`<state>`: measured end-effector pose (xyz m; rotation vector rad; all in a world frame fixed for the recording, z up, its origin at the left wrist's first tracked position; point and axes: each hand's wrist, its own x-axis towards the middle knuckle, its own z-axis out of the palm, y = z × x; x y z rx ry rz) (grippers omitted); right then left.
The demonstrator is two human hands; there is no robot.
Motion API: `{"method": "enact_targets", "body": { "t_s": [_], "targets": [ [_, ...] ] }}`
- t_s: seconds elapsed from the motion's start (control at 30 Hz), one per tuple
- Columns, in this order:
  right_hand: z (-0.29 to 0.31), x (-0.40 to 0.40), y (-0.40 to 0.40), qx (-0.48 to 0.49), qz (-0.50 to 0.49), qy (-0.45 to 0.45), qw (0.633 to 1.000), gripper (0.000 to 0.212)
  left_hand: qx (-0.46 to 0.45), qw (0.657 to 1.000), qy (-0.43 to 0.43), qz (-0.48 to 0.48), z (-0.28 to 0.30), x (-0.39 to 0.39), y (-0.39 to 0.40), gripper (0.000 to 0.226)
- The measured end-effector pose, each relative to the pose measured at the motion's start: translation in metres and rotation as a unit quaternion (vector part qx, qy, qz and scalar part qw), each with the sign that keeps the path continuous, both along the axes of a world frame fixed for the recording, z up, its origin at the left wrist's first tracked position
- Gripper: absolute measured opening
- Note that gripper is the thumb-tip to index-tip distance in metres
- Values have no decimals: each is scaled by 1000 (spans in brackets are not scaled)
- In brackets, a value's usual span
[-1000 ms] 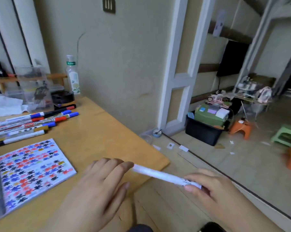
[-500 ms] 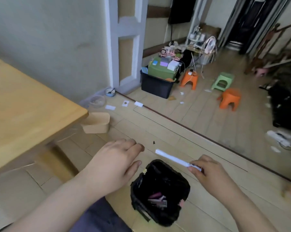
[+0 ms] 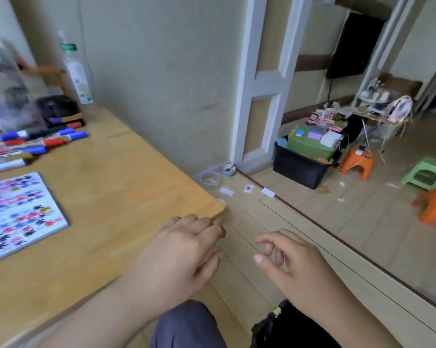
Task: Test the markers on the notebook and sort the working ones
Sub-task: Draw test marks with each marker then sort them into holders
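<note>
The markers (image 3: 33, 140) lie in a row at the bench's (image 3: 126, 187) far left, beyond the notebook (image 3: 18, 212). Your left hand (image 3: 184, 257) hovers over the bench corner, fingers relaxed, holding nothing. Your right hand (image 3: 292, 264) hangs over the floor, fingers loosely curled, empty. Below it sits a black bin (image 3: 287, 327), contents hidden. A black crate (image 3: 299, 167) holds boxes.

One notebook (image 3: 18, 212), one bottle (image 3: 75, 69), two orange stools (image 3: 357, 163), one green stool (image 3: 426, 173), two hands (image 3: 184, 257).
</note>
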<state>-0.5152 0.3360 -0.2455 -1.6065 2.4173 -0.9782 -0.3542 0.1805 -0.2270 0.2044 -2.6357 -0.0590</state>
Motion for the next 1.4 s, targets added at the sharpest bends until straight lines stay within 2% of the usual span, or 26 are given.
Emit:
{"method": "enact_targets", "body": {
  "t_s": [0.07,0.13,0.23,0.47,0.57,0.67,0.73,0.87,1.03,1.2,1.4],
  "targets": [
    [21,22,-42,-27,62,25,997,32,-9,999,-5,48,15,29,-22,22],
    [36,46,-84,-37,126,52,990,23,-15,995,-5,97,28,61,-44,23],
    [51,84,-143,-37,210,79,974,23,-13,987,9,161,39,109,-77,24],
    [66,158,-262,-20,329,131,935,27,-42,955,19,293,46,203,-140,25],
    [67,180,-305,11,340,155,927,30,-36,941,31,335,45,226,-165,25],
    [66,196,-342,46,338,172,924,38,6,929,66,363,38,239,-185,19],
    [63,206,-367,58,336,177,923,42,41,921,102,373,29,246,-195,24],
    [55,225,-414,51,339,188,920,43,47,914,129,382,20,253,-206,28],
    [47,261,-463,7,334,251,909,36,47,884,153,439,23,257,-204,28],
    [40,286,-494,24,310,311,898,31,53,882,137,447,19,259,-203,23],
    [37,285,-494,55,327,295,896,28,34,887,146,438,24,256,-200,23]
  ]
}}
